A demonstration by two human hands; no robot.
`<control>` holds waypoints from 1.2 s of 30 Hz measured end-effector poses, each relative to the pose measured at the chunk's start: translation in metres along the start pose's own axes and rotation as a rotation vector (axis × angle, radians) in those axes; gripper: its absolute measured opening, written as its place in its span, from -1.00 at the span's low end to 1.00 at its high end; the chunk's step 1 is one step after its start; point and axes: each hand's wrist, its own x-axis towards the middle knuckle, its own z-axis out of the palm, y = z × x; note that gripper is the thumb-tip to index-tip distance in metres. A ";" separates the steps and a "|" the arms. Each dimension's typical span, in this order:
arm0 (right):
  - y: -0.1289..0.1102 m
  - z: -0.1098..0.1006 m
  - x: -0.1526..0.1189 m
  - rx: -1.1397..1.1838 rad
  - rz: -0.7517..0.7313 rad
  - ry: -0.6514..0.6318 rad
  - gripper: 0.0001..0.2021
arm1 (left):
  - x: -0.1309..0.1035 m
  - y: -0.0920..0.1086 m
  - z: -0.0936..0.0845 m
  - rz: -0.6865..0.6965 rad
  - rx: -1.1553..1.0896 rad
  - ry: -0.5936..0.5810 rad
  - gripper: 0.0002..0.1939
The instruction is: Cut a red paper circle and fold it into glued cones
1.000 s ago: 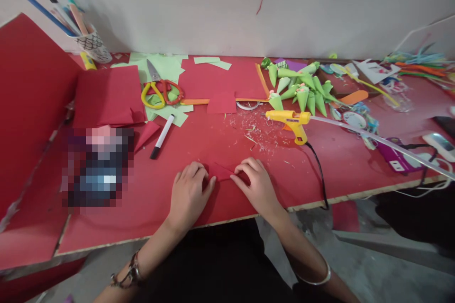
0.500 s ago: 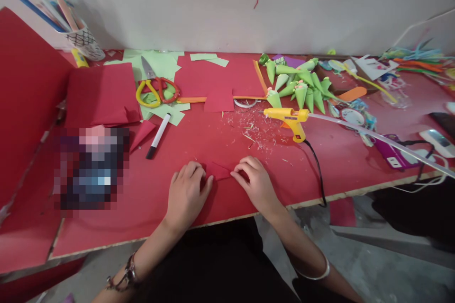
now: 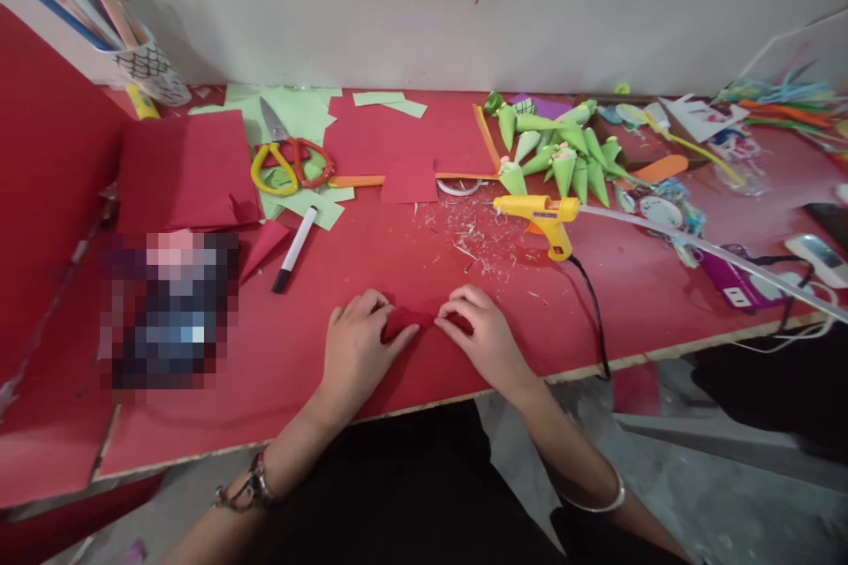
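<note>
Between both hands, near the table's front edge, is a small piece of red paper point(image 3: 409, 318), bent into a curl. My left hand point(image 3: 361, 331) is closed on its left part, thumb along the near side and fingers behind. With thumb and fingertips, my right hand point(image 3: 473, 327) pinches its narrow right end. Much of the paper is hidden by the left fingers. Beyond the left hand lie a white marker with a black cap point(image 3: 295, 249) and a red paper cone point(image 3: 265, 245). A yellow glue gun point(image 3: 543, 221) rests on its side past the right hand.
Scissors point(image 3: 291, 166) lie on green paper point(image 3: 318, 119) at the back. Several green paper cones point(image 3: 563, 163) are heaped at back right. Paper scraps point(image 3: 480, 238) litter the middle. A pen cup point(image 3: 152, 71) stands back left; the glue gun's black cable point(image 3: 594, 309) hangs over the front edge.
My left hand has moved slightly right, its thumb now further across the red paper. The paper has gone from a flatter, pointed shape to a curled one. The right hand keeps its pinch.
</note>
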 end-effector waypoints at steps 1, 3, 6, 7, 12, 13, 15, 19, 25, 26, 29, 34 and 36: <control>0.000 0.000 0.000 -0.001 0.000 -0.003 -0.93 | 0.001 0.000 0.001 0.009 0.001 -0.001 -0.77; 0.000 0.000 0.000 -0.001 0.002 -0.002 -0.93 | 0.002 0.000 0.001 0.023 0.000 -0.009 -0.79; 0.001 0.000 -0.001 0.010 0.008 0.002 -0.92 | 0.002 -0.001 0.002 0.031 -0.005 -0.017 -0.81; 0.002 -0.001 -0.002 0.019 0.012 0.008 -0.88 | 0.002 -0.002 0.002 0.032 -0.005 -0.015 -0.80; 0.003 -0.002 -0.007 0.031 0.042 0.045 -0.79 | 0.002 -0.003 0.002 0.033 -0.009 -0.021 -0.78; 0.002 -0.003 -0.008 0.024 0.041 0.045 -0.80 | 0.002 -0.003 0.002 0.033 -0.008 -0.027 -0.78; 0.000 -0.002 -0.008 -0.003 0.028 0.041 -0.85 | 0.002 -0.003 0.002 0.030 -0.004 -0.034 -0.79; -0.004 0.002 -0.005 -0.094 0.004 0.033 -0.94 | 0.003 -0.001 0.001 0.032 0.006 -0.032 -0.79; -0.009 0.011 0.000 -0.206 0.023 0.026 -0.87 | 0.002 -0.002 0.002 0.051 0.041 -0.012 -0.78; -0.009 0.012 0.001 -0.212 0.025 0.024 -0.87 | 0.001 -0.002 0.002 0.055 0.044 -0.005 -0.78; -0.009 0.013 0.001 -0.223 0.029 0.026 -0.86 | -0.001 -0.003 0.002 0.066 0.066 0.014 -0.76; -0.009 0.013 0.001 -0.238 0.032 0.023 -0.86 | -0.005 -0.003 -0.001 0.044 0.099 0.015 -0.77; -0.009 0.013 0.002 -0.248 0.031 0.025 -0.86 | -0.006 -0.003 -0.002 0.016 0.097 0.018 -0.78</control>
